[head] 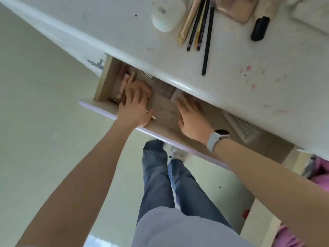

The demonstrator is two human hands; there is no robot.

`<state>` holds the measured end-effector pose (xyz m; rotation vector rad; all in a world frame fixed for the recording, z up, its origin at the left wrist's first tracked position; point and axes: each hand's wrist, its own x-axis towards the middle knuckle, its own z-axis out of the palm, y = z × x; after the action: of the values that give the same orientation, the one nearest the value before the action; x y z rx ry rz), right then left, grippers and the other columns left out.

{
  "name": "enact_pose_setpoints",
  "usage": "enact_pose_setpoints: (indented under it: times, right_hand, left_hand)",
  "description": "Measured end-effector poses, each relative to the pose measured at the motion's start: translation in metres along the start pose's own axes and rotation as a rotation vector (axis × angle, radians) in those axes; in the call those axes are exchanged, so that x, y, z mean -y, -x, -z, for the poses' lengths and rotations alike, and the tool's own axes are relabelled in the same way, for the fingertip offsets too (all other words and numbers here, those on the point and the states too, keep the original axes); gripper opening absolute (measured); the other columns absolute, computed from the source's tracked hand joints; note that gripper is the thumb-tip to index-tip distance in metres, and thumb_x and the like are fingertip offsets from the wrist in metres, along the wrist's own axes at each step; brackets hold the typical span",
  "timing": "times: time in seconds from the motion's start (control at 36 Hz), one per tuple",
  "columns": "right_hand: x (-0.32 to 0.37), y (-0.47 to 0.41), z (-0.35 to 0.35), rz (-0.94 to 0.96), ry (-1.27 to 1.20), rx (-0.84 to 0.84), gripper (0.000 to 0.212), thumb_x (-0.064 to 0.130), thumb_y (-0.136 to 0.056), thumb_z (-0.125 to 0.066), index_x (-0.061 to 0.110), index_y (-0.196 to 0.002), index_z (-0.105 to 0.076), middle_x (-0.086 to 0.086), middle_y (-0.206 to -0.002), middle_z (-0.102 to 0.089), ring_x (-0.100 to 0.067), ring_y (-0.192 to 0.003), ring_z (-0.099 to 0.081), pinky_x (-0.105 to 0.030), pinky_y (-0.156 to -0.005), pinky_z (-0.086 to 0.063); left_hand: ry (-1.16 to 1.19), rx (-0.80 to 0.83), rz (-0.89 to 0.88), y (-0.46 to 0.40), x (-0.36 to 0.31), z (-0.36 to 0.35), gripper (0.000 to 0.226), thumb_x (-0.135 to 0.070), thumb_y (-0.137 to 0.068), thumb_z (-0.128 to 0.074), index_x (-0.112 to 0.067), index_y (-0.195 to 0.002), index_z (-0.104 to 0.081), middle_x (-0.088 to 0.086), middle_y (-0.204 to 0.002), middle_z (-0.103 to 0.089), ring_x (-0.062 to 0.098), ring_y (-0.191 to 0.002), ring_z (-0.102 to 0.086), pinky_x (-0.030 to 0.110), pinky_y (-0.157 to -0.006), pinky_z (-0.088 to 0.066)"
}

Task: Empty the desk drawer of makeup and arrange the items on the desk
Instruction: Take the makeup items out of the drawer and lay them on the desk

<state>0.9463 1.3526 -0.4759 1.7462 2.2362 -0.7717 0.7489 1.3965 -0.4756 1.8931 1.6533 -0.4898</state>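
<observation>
Centre of frame: one drawer [161, 111] pulled out from under the white desk [249, 97], both hands inside it. Left hand [136, 104] sits at the drawer's left end, fingers bent down over a small cluster of makeup items [124, 84]; looks like it is grasping something there, but which piece I cannot tell, and the count in that cluster is unclear, roughly two or three pinkish and tan pieces. One thin stick [151, 114] pokes out from under that hand toward the drawer front. Right hand [191, 115] is mid-drawer, fingers straight and flat, fingertips touching one clear compact-like case [176, 96] tucked at the desk edge. One smartwatch [218, 138] with a white band on the right wrist. One white ribbed item [242, 127] lies in the drawer's right part. Upper right of frame, on the desk: one white mouse [167, 14], one gold tube [189, 20], about four dark pencils [203, 27] fanned beside it and touching each other, one rose-gold case [235, 8], one black cap-shaped piece [260, 28] lying apart from the pencils. Several pink smudges [248, 68] mark the desk surface at right.
</observation>
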Motion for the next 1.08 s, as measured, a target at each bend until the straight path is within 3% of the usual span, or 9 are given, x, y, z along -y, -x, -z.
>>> enact_pose_setpoints:
  times: [0.11, 0.25, 0.31, 0.39, 0.5, 0.67, 0.83, 0.94, 1.08]
  right_hand:
    - [-0.003, 0.003, -0.020, 0.011, 0.086, -0.008, 0.051, 0.017, -0.091, -0.042, 0.006, -0.140, -0.034, -0.012, -0.156, -0.010, -0.027, -0.144, -0.007, -0.048, -0.112, -0.015]
    - [-0.004, 0.014, -0.032, 0.014, -0.007, -0.230, 0.031, 0.002, -0.071, -0.062, 0.004, -0.101, -0.066, -0.017, -0.116, -0.059, -0.037, -0.106, -0.055, -0.048, -0.082, -0.047]
    - [-0.006, 0.010, -0.031, -0.020, 0.024, -0.254, 0.039, 0.003, -0.069, -0.065, 0.005, -0.108, -0.062, -0.019, -0.114, -0.058, -0.039, -0.101, -0.055, -0.049, -0.080, -0.047]
    - [-0.010, 0.002, -0.030, -0.140, 0.084, -0.162, 0.058, 0.018, -0.079, -0.065, 0.010, -0.132, -0.043, -0.018, -0.134, -0.040, -0.037, -0.118, -0.040, -0.048, -0.092, -0.038]
    - [-0.003, 0.000, -0.031, -0.184, 0.022, -0.107, 0.058, 0.022, -0.082, -0.062, 0.008, -0.133, -0.038, -0.015, -0.130, -0.040, -0.033, -0.119, -0.037, -0.043, -0.093, -0.035]
    - [0.000, -0.001, -0.024, -0.204, 0.056, -0.101, 0.039, 0.021, -0.086, -0.055, 0.008, -0.122, -0.047, -0.015, -0.125, -0.043, -0.032, -0.117, -0.038, -0.040, -0.092, -0.034]
    - [0.005, 0.019, -0.014, -0.113, -0.134, -0.083, 0.024, 0.015, -0.093, -0.046, 0.011, -0.116, -0.048, -0.011, -0.112, -0.057, -0.032, -0.094, -0.058, -0.038, -0.075, -0.047]
    - [0.007, 0.043, 0.000, -0.046, -0.211, -0.159, 0.025, 0.018, -0.094, -0.045, 0.016, -0.118, -0.049, -0.003, -0.109, -0.061, -0.026, -0.094, -0.058, -0.035, -0.073, -0.046]
    - [0.003, 0.067, 0.032, -0.101, -0.566, -0.268, 0.023, 0.017, -0.094, -0.049, 0.013, -0.116, -0.054, 0.006, -0.098, -0.057, -0.015, -0.089, -0.055, -0.023, -0.075, -0.042]
  left_hand:
    - [-0.053, -0.003, -0.014, 0.003, -0.002, 0.000, 0.058, -0.045, -0.094, -0.040, -0.022, -0.145, -0.026, 0.003, -0.157, -0.005, 0.025, -0.143, 0.000, 0.052, -0.109, -0.019]
    - [-0.053, -0.125, -0.004, 0.007, -0.003, 0.002, 0.043, -0.036, -0.093, -0.048, -0.017, -0.133, -0.047, 0.010, -0.142, -0.034, 0.032, -0.130, -0.031, 0.047, -0.103, -0.029]
    - [-0.024, -0.113, 0.055, 0.003, -0.004, 0.002, 0.054, -0.035, -0.090, -0.055, -0.015, -0.137, -0.038, 0.014, -0.140, -0.034, 0.035, -0.128, -0.032, 0.050, -0.100, -0.032]
    - [-0.007, -0.057, 0.100, -0.005, -0.004, 0.002, 0.071, -0.034, -0.082, -0.066, -0.014, -0.139, -0.029, 0.017, -0.139, -0.033, 0.039, -0.127, -0.033, 0.052, -0.099, -0.034]
    - [-0.002, -0.054, 0.114, -0.008, -0.007, 0.005, 0.089, -0.036, -0.074, -0.076, -0.009, -0.141, -0.024, 0.020, -0.143, -0.026, 0.040, -0.130, -0.029, 0.051, -0.100, -0.033]
    - [0.199, -0.048, 0.116, -0.007, -0.010, 0.011, 0.058, -0.020, -0.085, -0.064, -0.002, -0.131, -0.032, 0.023, -0.143, -0.017, 0.045, -0.113, -0.046, 0.046, -0.089, -0.041]
    - [0.158, -0.049, -0.021, 0.003, -0.013, 0.017, 0.047, -0.020, -0.087, -0.058, -0.010, -0.125, -0.032, 0.019, -0.106, -0.061, 0.038, -0.094, -0.058, 0.041, -0.073, -0.045]
    - [0.342, -0.040, -0.053, 0.017, -0.013, 0.019, 0.050, -0.023, -0.088, -0.060, -0.017, -0.129, -0.032, 0.010, -0.114, -0.058, 0.034, -0.099, -0.056, 0.038, -0.078, -0.045]
    - [0.777, 0.010, -0.082, 0.043, -0.018, 0.033, 0.059, -0.025, -0.084, -0.067, -0.015, -0.132, -0.034, 0.000, -0.117, -0.047, 0.022, -0.104, -0.050, 0.034, -0.088, -0.043]
